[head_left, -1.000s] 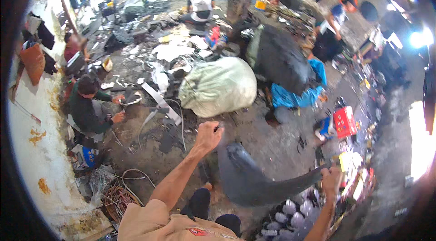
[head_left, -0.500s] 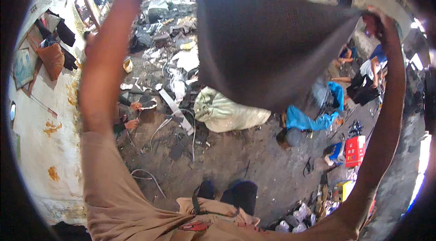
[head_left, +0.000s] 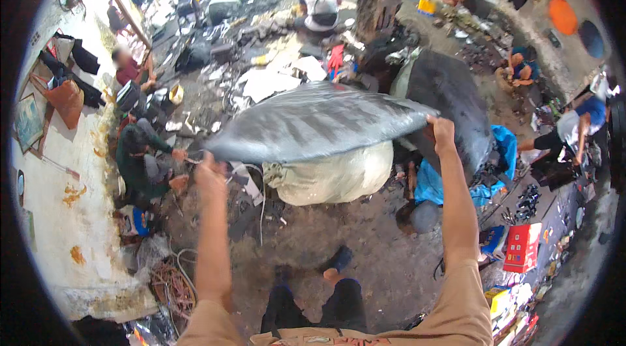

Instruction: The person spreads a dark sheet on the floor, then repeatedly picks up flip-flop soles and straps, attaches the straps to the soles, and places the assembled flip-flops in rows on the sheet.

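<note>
Both arms out ahead, spread wide, each fist closed on an edge of a dark grey plastic sack (head_left: 313, 123): left hand (head_left: 210, 173) gripping the near-left corner, right hand (head_left: 442, 132) clamped on the right edge, slightly higher. Held this way, stretched flat between the two grips and billowing a little, apparently to catch air and open or shake out the sheet; sagging hardly at all. Hanging in mid-air at about chest height, directly above a stuffed whitish sack (head_left: 329, 176) lying on the dirt floor (head_left: 365, 255), with a larger dark bulging bag (head_left: 450, 101) just behind and a crumpled blue tarp (head_left: 495, 170) to the right. Own feet visible below, planted near the white sack. Nearby, a seated person in a green top (head_left: 140, 163) bent over scrap at the left wall, apart from the grey sack; a red box (head_left: 521, 248) off to the right among clutter. Compared with half a second ago: then raised overhead, hanging like a broad curtain across the upper view; now brought down and forward, turned nearly horizontal, arms lowered from above the head to straight out in front.
</note>
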The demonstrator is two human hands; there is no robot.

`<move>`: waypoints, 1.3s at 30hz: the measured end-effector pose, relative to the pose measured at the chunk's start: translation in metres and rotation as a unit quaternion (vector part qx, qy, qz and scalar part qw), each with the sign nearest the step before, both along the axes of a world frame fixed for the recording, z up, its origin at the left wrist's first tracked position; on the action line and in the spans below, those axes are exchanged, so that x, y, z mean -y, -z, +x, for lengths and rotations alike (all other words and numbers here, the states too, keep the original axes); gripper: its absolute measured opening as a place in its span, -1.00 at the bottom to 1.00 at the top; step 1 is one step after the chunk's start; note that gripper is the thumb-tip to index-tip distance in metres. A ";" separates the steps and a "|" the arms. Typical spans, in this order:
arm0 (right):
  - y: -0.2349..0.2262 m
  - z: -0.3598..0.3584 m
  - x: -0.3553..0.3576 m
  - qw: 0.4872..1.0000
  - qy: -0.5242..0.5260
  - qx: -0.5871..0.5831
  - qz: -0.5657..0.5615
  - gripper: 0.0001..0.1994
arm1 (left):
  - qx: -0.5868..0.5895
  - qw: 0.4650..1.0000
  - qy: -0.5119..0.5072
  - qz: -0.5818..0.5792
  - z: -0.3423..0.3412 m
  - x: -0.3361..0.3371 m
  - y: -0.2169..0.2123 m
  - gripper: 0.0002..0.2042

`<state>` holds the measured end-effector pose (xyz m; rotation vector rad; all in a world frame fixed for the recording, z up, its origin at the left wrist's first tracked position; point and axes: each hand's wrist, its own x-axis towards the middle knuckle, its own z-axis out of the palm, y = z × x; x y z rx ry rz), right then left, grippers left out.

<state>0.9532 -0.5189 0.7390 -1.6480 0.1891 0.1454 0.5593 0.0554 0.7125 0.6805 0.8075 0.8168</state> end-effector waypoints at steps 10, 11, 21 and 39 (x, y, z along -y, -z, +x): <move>0.335 -0.080 0.229 0.919 0.152 -0.150 -0.331 -0.66 | -0.224 0.921 0.035 -0.315 -0.041 0.290 0.273 -0.65; 0.347 -0.130 0.208 0.897 0.114 -0.161 -0.396 -0.59 | -0.210 0.922 0.019 -0.325 -0.087 0.290 0.269 -0.64; 0.236 -0.444 0.466 0.438 -0.425 -0.211 -0.764 -0.71 | -0.448 0.881 0.022 -0.151 -0.449 0.271 0.175 -0.75; 0.188 -0.403 0.024 0.750 -0.392 -0.236 -0.477 -0.76 | -0.571 0.740 -0.280 -0.219 -0.779 0.500 0.185 -0.87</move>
